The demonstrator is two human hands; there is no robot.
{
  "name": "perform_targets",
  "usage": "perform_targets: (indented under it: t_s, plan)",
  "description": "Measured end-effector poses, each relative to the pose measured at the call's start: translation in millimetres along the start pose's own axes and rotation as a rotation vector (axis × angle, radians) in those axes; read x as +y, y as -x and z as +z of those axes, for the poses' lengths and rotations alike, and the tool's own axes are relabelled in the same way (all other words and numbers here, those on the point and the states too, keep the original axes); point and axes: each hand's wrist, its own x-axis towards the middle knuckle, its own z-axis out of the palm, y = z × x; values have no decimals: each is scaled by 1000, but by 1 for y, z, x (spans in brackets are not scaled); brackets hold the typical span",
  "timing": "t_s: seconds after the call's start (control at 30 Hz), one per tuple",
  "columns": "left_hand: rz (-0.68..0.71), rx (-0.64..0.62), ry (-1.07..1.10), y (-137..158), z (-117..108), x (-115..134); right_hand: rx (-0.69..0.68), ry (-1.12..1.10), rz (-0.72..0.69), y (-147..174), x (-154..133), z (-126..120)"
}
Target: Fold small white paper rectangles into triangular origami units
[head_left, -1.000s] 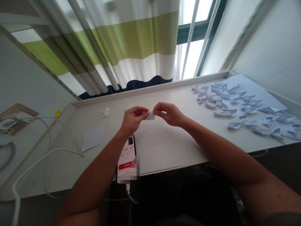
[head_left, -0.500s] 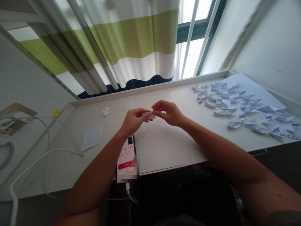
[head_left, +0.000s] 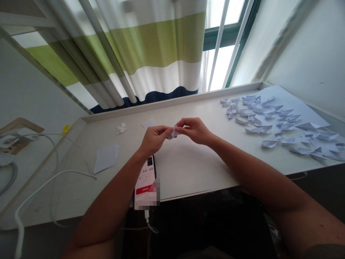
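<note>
A small folded piece of white paper (head_left: 173, 133) is pinched between my two hands above the middle of the white table. My left hand (head_left: 155, 138) grips its left side with thumb and fingers. On the right side, my right hand (head_left: 196, 129) holds it between thumb and fingertips. The fingers cover part of the folds. Many folded paper boats (head_left: 258, 128) lie spread over the right part of the table, well apart from my hands.
Paper sheets (head_left: 106, 159) and a crumpled white scrap (head_left: 122, 128) lie on the left. Another sheet (head_left: 149, 123) rests behind my left hand. A plugged-in phone (head_left: 145, 185) is at the front edge below my left wrist. White cables (head_left: 54, 176) cross the left side. A large sheet (head_left: 291, 100) lies back right.
My right fingers have closed onto the paper's right side, where before only the fingertips met its edge. More of the folded paper shows between the hands now.
</note>
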Motion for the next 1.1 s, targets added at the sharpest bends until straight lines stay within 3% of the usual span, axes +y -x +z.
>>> perform_targets:
  t_s: [0.47,1.1]
  plan:
    - [30,-87,-43,2,0,1,-35,-34,38,2,0,2]
    - [52,1,-55,3,7,-4,-25,18,9,3,-4,3]
